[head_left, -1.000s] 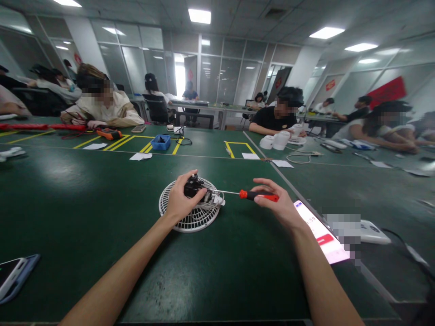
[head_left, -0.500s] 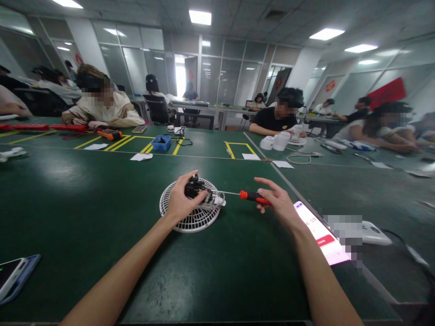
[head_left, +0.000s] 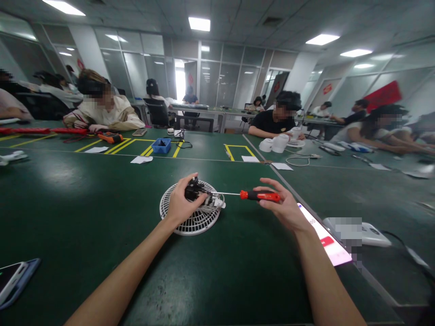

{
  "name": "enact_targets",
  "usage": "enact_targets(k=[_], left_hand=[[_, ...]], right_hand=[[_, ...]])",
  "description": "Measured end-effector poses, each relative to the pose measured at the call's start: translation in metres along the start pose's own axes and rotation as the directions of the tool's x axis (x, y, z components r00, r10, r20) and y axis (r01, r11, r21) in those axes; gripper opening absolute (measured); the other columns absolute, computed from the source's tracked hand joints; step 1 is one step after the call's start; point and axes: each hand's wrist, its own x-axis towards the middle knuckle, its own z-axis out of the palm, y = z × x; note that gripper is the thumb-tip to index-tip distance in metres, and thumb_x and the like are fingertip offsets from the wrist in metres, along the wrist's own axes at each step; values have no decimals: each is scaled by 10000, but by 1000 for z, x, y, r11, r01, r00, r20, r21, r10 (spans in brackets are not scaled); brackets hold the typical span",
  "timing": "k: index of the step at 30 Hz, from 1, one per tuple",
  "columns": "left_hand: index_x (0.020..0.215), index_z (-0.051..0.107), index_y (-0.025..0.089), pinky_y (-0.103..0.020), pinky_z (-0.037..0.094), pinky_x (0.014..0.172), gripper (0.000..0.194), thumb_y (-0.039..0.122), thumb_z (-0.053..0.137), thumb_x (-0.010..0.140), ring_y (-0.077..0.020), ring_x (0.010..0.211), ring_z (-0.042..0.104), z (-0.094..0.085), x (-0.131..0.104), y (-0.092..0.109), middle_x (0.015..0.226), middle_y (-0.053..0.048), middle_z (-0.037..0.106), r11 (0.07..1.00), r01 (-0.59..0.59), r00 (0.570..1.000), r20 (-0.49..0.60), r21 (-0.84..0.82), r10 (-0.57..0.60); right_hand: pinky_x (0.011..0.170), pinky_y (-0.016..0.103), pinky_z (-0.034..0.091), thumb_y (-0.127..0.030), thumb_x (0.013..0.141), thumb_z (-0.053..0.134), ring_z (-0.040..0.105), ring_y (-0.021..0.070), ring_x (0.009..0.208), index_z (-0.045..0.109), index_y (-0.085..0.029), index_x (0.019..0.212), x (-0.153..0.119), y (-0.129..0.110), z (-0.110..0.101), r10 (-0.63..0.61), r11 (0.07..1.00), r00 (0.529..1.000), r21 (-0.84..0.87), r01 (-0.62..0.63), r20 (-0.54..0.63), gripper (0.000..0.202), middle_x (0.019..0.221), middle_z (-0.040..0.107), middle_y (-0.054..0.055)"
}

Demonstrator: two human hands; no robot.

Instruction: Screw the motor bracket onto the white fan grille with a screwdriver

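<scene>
A round white fan grille [head_left: 197, 225] lies on the green table. On top of it sits a black motor part [head_left: 192, 190] with white wiring [head_left: 215, 202] at its right side. My left hand [head_left: 181, 201] is closed around the motor part, fingers behind it and thumb in front. A red and black screwdriver [head_left: 261, 195] points left, its shaft level and its tip at the motor part, where the exact contact is too small to tell. My right hand [head_left: 280, 203] is around the end of the screwdriver's handle, with the fingers loosely spread and the thumb below.
A lit phone [head_left: 328, 240] and a white device [head_left: 374, 234] lie right of my right arm. Another phone [head_left: 15, 280] is at the lower left. Farther back are a blue bin [head_left: 161, 146], white paper slips, white cups [head_left: 279, 143], cables and several seated people.
My right hand has shifted slightly right along the screwdriver, its fingers looser, and more of the red handle shows. My left hand stays on the motor part.
</scene>
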Motion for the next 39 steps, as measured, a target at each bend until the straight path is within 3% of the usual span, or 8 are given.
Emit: enact_targets(k=[7, 14, 19, 26, 39], left_hand=[[1360, 571, 264, -496, 501, 1089, 610, 373, 786, 799, -268, 1209, 644, 1, 0, 0, 1318, -92, 658, 1000, -1, 1000, -6, 5, 1], [1361, 578, 267, -497, 489, 1108, 619, 394, 797, 796, -275, 1237, 631, -1, 0, 1, 1343, -92, 650, 1000, 9, 1000, -2, -5, -9], [1348, 595, 280, -489, 487, 1110, 617, 419, 811, 787, -274, 1245, 628, -1, 0, 2, 1336, -83, 653, 998, 49, 999, -11, -29, -49], [1352, 599, 290, -501, 488, 1105, 628, 460, 812, 785, -285, 1241, 632, 0, 1, 0, 1334, -85, 653, 998, 55, 998, -15, -27, -55], [1333, 608, 280, -508, 484, 1114, 596, 436, 806, 793, -282, 1245, 630, -2, 1, 1, 1325, -84, 658, 998, 49, 999, 5, -33, -49]], right_hand=[[973, 396, 545, -232, 578, 940, 713, 230, 1017, 609, -264, 956, 1, 3, 4, -7, 999, 999, 35, 6, 38, 503, 1038, 765, 25], [990, 413, 533, -257, 584, 929, 684, 257, 1078, 632, -274, 997, 0, 1, 5, 3, 1000, 999, 11, -3, 50, 509, 1104, 739, 36], [948, 368, 541, -260, 592, 937, 687, 215, 1003, 651, -279, 1019, 0, 2, 5, 13, 999, 997, 28, -15, 71, 515, 1071, 717, 16], [822, 371, 579, -408, 690, 896, 674, 208, 898, 678, -242, 1028, 3, 5, 10, 106, 994, 994, 38, -106, 15, 435, 1005, 694, 41], [782, 345, 587, -356, 648, 910, 683, 190, 871, 686, -241, 982, 8, 12, 9, 113, 989, 993, 105, -108, -38, 419, 945, 711, 17]])
